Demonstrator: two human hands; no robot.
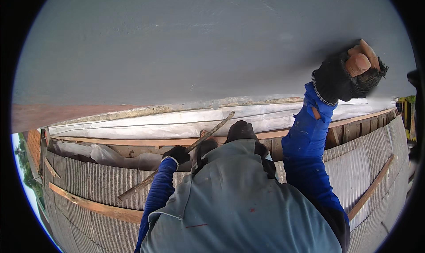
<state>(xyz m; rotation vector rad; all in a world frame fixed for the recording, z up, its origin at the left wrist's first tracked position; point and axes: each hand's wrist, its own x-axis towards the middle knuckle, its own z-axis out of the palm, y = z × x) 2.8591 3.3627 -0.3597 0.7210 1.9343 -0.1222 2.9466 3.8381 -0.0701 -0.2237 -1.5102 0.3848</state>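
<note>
My left hand (178, 155), in a dark glove, is closed round a long, thin wooden stick (215, 128). The stick slants from the lower left up toward the wall's foot. Raised at the upper right, my right hand (354, 74) wears a black glove with bare fingertips. Its fingers are curled, and it is against or very near the smooth grey wall (186, 49). Whatever those fingers hold, if anything, is hidden. Blue sleeves (307, 142) cover both arms, and the right one has a torn hole near the wrist.
Below me spreads a corrugated roof (110, 182) with loose wooden planks (95, 204) (372, 189) on it. Between roof and wall runs a trough lined with white sheeting (177, 121), edged by a wooden batten (110, 142). A foot (208, 137) shows beside the batten.
</note>
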